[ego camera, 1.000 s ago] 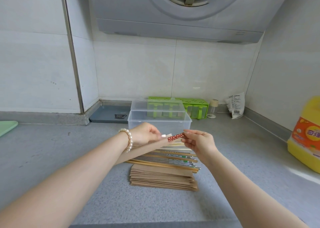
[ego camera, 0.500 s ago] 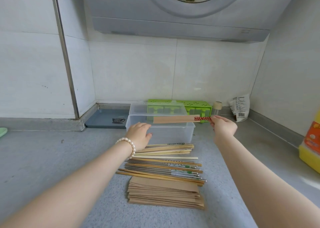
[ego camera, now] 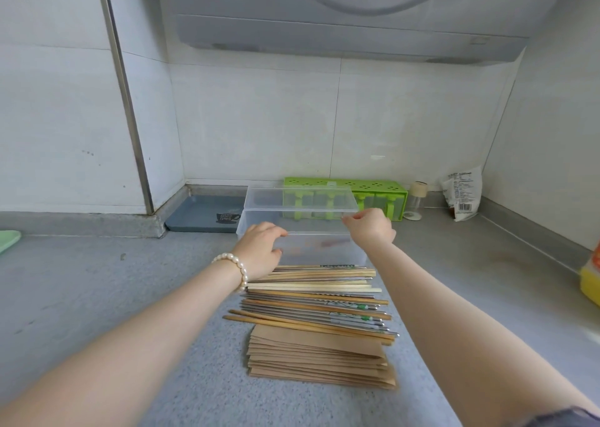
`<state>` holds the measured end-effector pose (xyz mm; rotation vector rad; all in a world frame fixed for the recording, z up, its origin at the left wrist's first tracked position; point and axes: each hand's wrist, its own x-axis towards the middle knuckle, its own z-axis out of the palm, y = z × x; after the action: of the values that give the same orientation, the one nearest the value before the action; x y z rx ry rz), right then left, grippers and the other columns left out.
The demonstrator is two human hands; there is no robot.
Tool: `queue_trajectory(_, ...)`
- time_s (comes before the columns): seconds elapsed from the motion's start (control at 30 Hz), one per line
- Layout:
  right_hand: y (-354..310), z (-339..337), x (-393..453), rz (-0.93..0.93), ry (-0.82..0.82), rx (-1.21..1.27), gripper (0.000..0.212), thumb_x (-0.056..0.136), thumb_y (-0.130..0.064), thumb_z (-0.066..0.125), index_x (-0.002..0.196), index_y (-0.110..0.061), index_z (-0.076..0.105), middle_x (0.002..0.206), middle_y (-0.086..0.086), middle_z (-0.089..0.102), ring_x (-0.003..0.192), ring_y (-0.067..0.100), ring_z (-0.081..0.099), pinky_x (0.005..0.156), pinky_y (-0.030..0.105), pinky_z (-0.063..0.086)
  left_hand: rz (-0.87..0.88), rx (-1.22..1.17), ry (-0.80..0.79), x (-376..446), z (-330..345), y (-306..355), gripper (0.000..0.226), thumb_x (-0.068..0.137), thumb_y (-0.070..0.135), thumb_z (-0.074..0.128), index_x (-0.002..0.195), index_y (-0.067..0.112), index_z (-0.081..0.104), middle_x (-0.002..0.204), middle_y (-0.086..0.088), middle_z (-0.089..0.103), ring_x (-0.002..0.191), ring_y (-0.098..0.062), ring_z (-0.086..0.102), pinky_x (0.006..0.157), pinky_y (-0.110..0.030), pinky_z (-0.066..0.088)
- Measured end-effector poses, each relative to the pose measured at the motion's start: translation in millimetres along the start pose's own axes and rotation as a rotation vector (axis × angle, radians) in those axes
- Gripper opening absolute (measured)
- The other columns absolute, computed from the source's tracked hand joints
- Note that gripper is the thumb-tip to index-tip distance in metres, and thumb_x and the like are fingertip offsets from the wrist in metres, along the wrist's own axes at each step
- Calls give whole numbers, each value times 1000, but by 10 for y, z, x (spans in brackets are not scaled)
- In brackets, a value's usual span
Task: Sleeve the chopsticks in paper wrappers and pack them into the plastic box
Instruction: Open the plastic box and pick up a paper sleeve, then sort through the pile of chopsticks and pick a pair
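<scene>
Both hands are up at the clear plastic box [ego camera: 302, 251]: left hand [ego camera: 263, 248] rests loosely on its near wall, right hand [ego camera: 370, 228] curled at the rim, can't tell if it's pinching anything. Loose chopsticks [ego camera: 318, 293] and paper wrappers [ego camera: 318, 355] sit just behind the hands on the counter [ego camera: 97, 296]. They look light, stiff and roll-prone, so I'd pinch mid-shaft.

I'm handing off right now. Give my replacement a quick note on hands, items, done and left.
Left hand rests on the clear plastic box's front left edge. Right hand is at its right rim, fingers curled; grip unclear.
Lid is up. One sleeved pair shows dimly inside.
Bare chopsticks lie before the box, paper wrappers stacked nearest.
Left: sleeve and pack the rest.
</scene>
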<state>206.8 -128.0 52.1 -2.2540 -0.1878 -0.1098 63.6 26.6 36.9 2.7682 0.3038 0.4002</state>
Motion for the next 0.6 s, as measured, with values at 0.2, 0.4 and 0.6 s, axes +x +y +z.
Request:
queue_trajectory(0.2,200,-60,-193,-359,131,25,21,93,-22,52,99,-15,71,98,5,64,102,28,50,80,33,41,10,-34,0,-45,-6,-11,43,92,12,47,135,17,43,142,0,39,134,-18,29,110,-31,23)
queue_trajectory(0.4,471,-201,-403,-512,36,45,17,87,-5,57,98,-9,69,74,0,56,67,14,49,66,23,37,20,-60,-20,-65,-24,-45,41,92,11,48,132,17,47,140,0,41,133,-17,31,110,-31,23)
queue_trajectory(0.6,644,-280,-438,-382,-148,14,13,86,-6,61,92,-10,71,79,3,66,73,16,59,69,24,46,7,-66,-22,-56,-44,-33,40,91,9,49,130,16,48,142,0,40,134,-17,31,110,-29,22)
